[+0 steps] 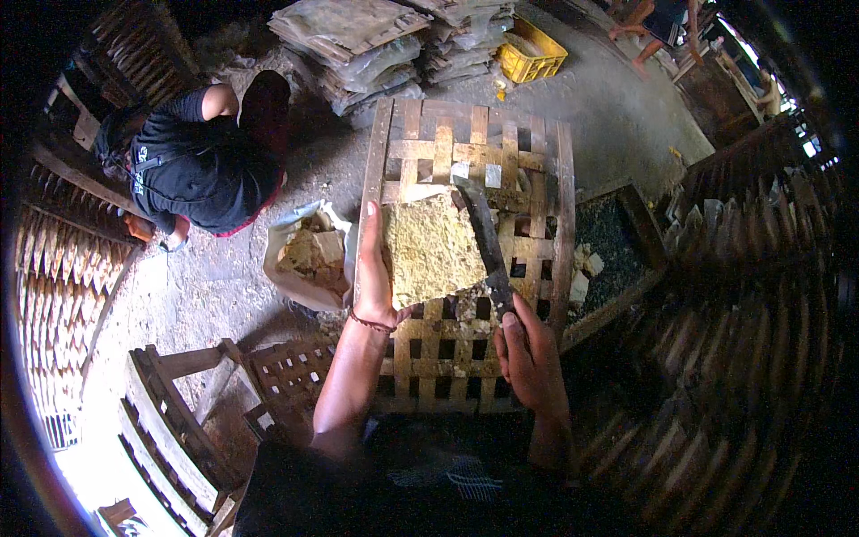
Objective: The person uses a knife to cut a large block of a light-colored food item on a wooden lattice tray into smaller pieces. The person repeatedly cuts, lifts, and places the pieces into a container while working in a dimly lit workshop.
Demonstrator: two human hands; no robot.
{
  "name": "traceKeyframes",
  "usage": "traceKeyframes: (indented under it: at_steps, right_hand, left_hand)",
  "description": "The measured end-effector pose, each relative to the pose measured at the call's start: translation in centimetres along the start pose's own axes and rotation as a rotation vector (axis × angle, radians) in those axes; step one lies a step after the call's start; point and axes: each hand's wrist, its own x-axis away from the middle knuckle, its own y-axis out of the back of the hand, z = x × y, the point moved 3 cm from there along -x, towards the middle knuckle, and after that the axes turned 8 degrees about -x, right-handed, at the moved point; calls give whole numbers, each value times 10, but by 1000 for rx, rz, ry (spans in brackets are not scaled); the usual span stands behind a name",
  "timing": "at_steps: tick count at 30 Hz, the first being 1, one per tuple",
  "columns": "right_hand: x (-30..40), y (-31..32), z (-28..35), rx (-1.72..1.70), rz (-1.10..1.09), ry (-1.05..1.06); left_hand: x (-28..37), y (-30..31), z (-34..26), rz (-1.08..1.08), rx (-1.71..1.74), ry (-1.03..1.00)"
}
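A thick, rough-faced pale yellow block (pixel 435 252), possibly tempeh, is held over a woven bamboo lattice tray (pixel 533 248) with a wooden frame. My left hand (pixel 376 272) grips the block along its left side, thumb pointing away from me. A dark, long-bladed knife (pixel 484 235) is in my right hand (pixel 530 352). Its blade runs along the block's right edge, and its tip reaches the far corner; whether it cuts in cannot be told. Small crumbs lie on the lattice near the knife handle.
A white sack (pixel 274 265) of broken pieces stands left of the tray. To the right, a dark framed tray (pixel 614 248) holds pale chunks. Another person (pixel 201 168) bends over at left. Wrapped stacks (pixel 356 54) and a yellow crate (pixel 537 64) stand beyond. Slatted racks flank both sides.
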Motion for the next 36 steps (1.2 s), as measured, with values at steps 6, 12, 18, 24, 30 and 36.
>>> traceKeyframes:
  at_steps: [6, 12, 18, 24, 30, 36]
  right_hand:
    - [1, 2, 10, -31, 15, -161]
    - [-3, -4, -4, -19, -3, 44]
    - [-2, -8, -3, -52, 9, 3]
    - [-6, -13, 6, -19, -20, 88]
    - [-6, -21, 4, 75, -25, 128]
    - [-11, -29, 22, 135, 40, 102]
  left_hand:
    - [-1, 2, 6, 18, -36, 26]
    - [1, -7, 9, 41, -7, 41]
    - [0, -9, 12, 31, -39, -8]
    - [5, -15, 9, 49, -16, -10]
    - [4, -13, 13, 63, 28, 21]
    - [6, -6, 7, 48, 85, -78]
